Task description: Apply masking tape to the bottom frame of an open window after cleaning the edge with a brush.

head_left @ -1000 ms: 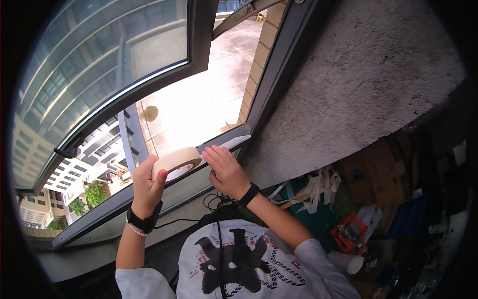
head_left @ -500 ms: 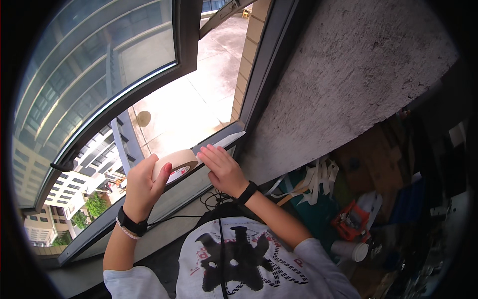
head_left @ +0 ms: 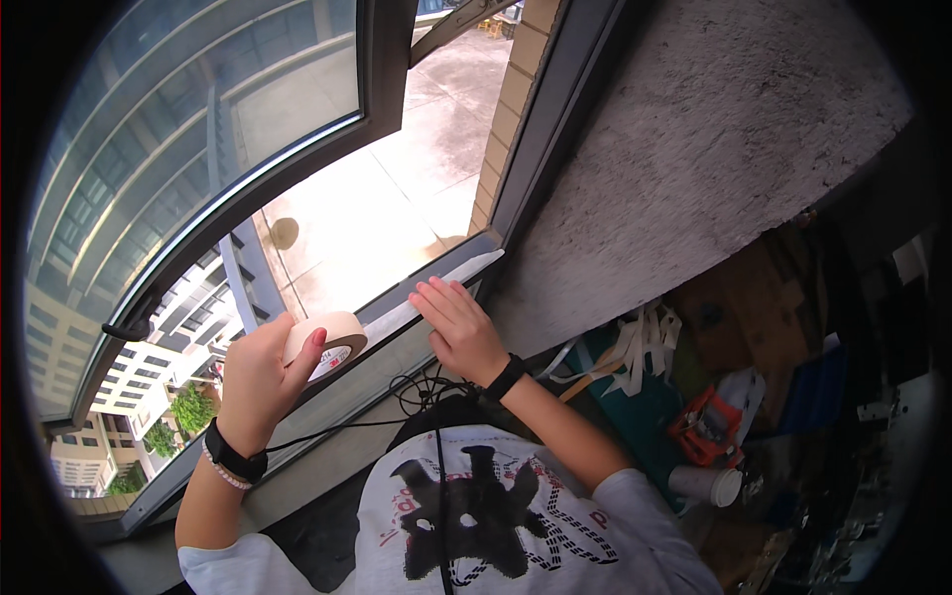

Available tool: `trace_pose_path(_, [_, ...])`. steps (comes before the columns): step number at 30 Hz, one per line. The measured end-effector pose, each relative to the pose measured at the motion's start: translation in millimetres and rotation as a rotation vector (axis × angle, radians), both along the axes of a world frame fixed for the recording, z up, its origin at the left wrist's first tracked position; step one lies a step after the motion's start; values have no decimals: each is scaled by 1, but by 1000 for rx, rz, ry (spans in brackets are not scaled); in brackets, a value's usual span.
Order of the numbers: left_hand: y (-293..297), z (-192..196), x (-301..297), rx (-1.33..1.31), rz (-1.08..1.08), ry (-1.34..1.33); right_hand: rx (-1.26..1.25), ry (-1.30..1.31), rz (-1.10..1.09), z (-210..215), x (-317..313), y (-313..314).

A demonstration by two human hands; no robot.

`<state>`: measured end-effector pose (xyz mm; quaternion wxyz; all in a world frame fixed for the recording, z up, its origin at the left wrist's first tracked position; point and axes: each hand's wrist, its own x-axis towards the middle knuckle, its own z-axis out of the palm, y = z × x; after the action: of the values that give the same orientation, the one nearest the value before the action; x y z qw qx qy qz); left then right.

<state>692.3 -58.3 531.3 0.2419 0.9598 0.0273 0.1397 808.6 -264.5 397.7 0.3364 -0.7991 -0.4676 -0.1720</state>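
Beige masking tape roll [head_left: 327, 342] sits gripped in the left hand [head_left: 260, 372] against the window frame [head_left: 436, 297]. Its strip of tape [head_left: 436, 293] runs along the frame, where the right hand [head_left: 458, 322] presses flat, fingers extended, holding nothing.

One printed label noted: a round white disc with red and dark print inside the core of the tape roll [head_left: 327, 349] gripped in my left hand [head_left: 260, 372]. Down to the right of my right hand [head_left: 461, 332], an orange-red package [head_left: 706, 426] lies among clutter, details unclear.
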Motion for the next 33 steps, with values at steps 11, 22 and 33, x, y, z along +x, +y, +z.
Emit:
trace_pose_path(11, [11,1,-11,-89,41,98,-10,-40,42,2,-40,42])
trace_pose_path(22, [20,-74,-45,-832,140,-225,-12,18,105,3,-43,39])
trace_pose_path(33, [16,-84,-33,-894,-1,-192,-30,1,122,-1,-37,35])
